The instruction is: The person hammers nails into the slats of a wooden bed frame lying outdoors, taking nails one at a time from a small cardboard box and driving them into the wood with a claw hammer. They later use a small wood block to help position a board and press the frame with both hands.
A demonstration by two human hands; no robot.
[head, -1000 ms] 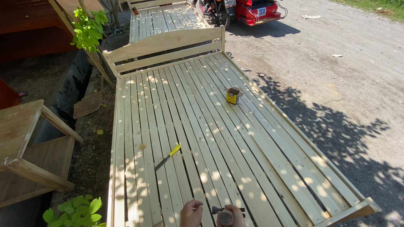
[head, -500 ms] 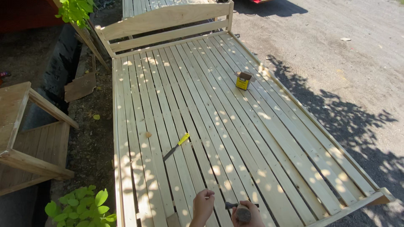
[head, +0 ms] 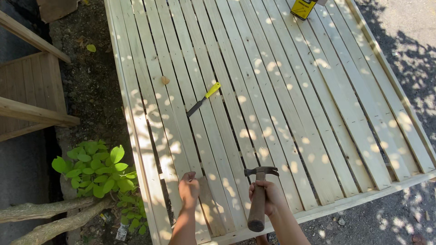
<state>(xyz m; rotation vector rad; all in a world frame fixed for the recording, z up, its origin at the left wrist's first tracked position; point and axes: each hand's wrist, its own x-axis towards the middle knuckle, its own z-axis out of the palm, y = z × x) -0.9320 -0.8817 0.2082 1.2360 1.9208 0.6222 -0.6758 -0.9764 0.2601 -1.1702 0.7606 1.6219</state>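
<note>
Your right fingers (head: 268,196) are wrapped tight around the wooden handle of a claw hammer (head: 259,196), so your right hand (head: 269,198) grips it just under the dark metal head, with the handle running down toward you and the head raised over the slats. Your left hand (head: 189,188) is curled into a loose fist with the fingertips pressed down against one slat of the slatted wooden frame (head: 290,113); you cannot tell from this view whether anything is pinched between them. Both hands sit at the near end of the frame, the left one to the left of the hammer and apart from it. Farther up the frame from your left hand lies a yellow-handled chisel (head: 204,98), flat on the slats and angled, well clear of both hands. At the far right corner of the frame stands a yellow can (head: 303,8), partly cut off by the picture edge. Left of the frame, on the ground, grows a leafy green plant (head: 97,170)
</note>
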